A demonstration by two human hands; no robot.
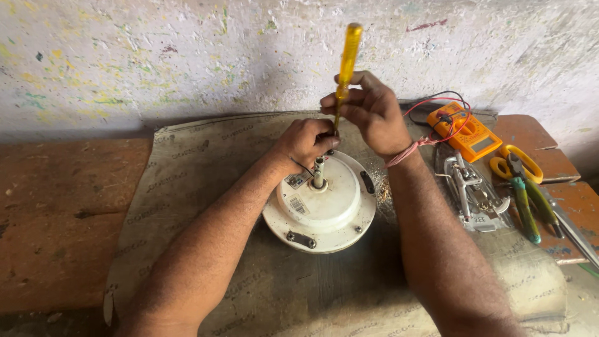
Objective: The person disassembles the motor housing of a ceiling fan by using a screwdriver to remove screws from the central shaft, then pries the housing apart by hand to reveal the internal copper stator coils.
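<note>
A round white fan motor housing (321,209) with a short metal shaft (319,173) at its centre lies on a grey sheet (206,175). My right hand (369,112) grips the yellow handle of a screwdriver (347,59) held nearly upright over the housing's far edge. My left hand (306,142) rests on the far rim of the housing, its fingers closed around the lower shank of the screwdriver. The tip of the screwdriver is hidden behind my left hand.
To the right lie an orange multimeter (465,131) with red and black leads, a metal tool (472,195), yellow-handled scissors (516,163) and green-handled pliers (527,209). A speckled wall (156,56) stands behind. Reddish-brown bench surface (56,212) extends to the left.
</note>
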